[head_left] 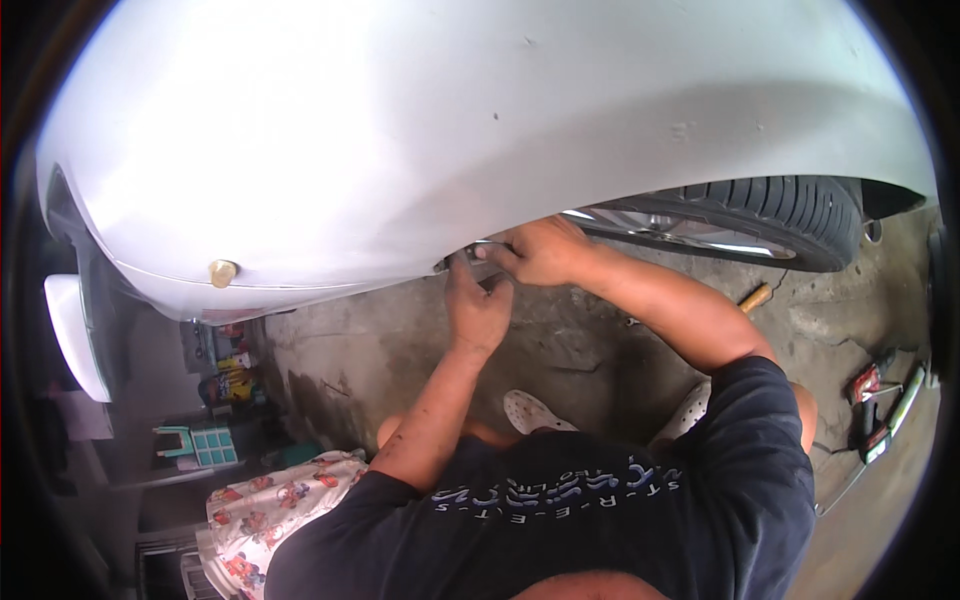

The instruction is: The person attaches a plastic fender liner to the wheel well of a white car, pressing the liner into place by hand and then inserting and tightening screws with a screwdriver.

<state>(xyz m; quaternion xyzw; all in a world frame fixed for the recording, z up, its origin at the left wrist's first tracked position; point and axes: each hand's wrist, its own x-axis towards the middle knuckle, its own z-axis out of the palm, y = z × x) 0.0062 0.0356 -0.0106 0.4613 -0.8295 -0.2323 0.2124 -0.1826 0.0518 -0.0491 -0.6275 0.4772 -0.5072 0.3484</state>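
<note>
At the lower edge of a silver-white car body (330,130), just where the wheel arch begins, both of my hands work close together. My left hand (478,310) reaches up with thumb and finger closed on a small dark part at that edge. From the right, my right hand (545,252) meets it, its fingers bent and pinched around the same spot. A sliver of shiny metal shows between the fingertips, too small and covered to name. Right of the hands, a tyre (815,225) on a silver rim (690,228) sits under the arch.
A wooden handle (755,298) lies on the concrete floor (340,345). Farther right are a red-and-black tool (868,383) and a long pale-green bar (905,405). A round brownish piece (223,273) sits on the car body. Patterned cloth (285,495) and a teal plastic chair (210,446) are left.
</note>
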